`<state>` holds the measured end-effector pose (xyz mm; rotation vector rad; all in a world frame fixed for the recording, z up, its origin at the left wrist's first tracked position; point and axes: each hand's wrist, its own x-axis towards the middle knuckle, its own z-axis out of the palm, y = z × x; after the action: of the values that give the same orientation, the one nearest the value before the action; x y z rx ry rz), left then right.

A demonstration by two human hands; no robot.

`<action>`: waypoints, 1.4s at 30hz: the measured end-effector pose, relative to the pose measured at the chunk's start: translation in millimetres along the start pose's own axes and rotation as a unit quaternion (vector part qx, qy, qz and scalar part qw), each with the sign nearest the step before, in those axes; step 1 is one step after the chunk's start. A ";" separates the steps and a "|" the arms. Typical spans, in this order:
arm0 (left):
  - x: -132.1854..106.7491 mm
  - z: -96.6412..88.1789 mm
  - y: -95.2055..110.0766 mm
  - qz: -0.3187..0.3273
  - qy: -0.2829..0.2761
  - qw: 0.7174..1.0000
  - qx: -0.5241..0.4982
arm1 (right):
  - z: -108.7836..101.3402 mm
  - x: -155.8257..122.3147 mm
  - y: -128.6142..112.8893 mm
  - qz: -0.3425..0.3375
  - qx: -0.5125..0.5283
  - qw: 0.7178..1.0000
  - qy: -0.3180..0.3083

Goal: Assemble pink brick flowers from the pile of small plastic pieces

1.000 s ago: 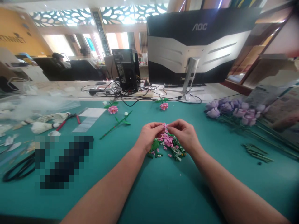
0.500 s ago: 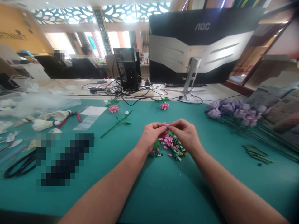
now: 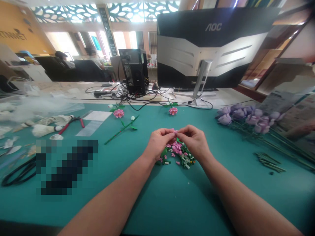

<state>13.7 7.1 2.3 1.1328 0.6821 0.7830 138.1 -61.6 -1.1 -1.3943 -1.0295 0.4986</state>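
My left hand (image 3: 158, 142) and my right hand (image 3: 193, 139) meet above a teal mat (image 3: 172, 200), with their fingertips pinched together on a small pink plastic piece (image 3: 174, 131). Directly below them lies a loose pile of pink and green toy bricks (image 3: 180, 153), partly hidden by my hands. A few pink pieces lie apart from it near my left wrist. My palms are just above the pile.
Two pink brick flowers and a green-stemmed bud lie beyond my hands. Purple flowers and green stems are at right. Shuttlecocks, red-handled pliers and a pixelated object are at left. A monitor, computer tower and cables stand behind the mat.
My hands stay together over the pile, still pinching the pink piece. The whole view has shifted only slightly.
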 end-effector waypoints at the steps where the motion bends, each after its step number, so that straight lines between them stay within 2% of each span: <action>1: -0.3 0.4 0.3 0.001 -0.001 1.000 0.001 | 0.0 0.0 0.0 0.000 0.002 1.000 -0.001; 14: -0.9 1.3 -1.1 0.002 0.000 1.000 0.007 | 0.4 0.6 2.3 0.001 0.019 1.000 -0.006; 22: -0.6 0.2 1.2 0.027 0.006 0.996 0.082 | 0.6 2.1 -1.5 -0.004 0.035 0.998 -0.049; 25: 0.1 -1.0 1.6 0.020 -0.007 0.994 0.107 | -12.9 11.5 1.3 -0.003 -0.003 0.999 -0.044; 28: 2.6 -3.9 3.1 0.023 0.000 0.993 0.115 | -39.5 25.0 10.6 0.010 -0.094 0.995 0.009; 30: 4.5 -6.1 4.8 0.031 0.015 0.992 0.123 | -59.0 32.9 18.2 0.025 -0.207 0.977 0.050; 32: 5.7 -7.7 6.5 0.035 0.023 0.990 0.133 | -74.7 38.1 25.0 0.054 -0.348 0.934 0.054; 34: 5.6 -8.2 7.7 0.035 0.024 0.990 0.136 | -84.5 40.8 30.9 0.086 -0.445 0.891 0.035; 36: 4.6 -7.8 8.6 0.031 0.023 0.990 0.133 | -89.0 41.8 36.9 0.105 -0.486 0.867 0.020; 42: 3.4 -7.2 9.1 0.031 0.018 0.991 0.129 | -90.6 43.0 55.3 0.112 -0.526 0.843 -0.003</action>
<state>8.0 15.6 8.7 1.3828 0.7988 0.7851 249.1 -67.8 -28.4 -2.5086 -1.2036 0.0510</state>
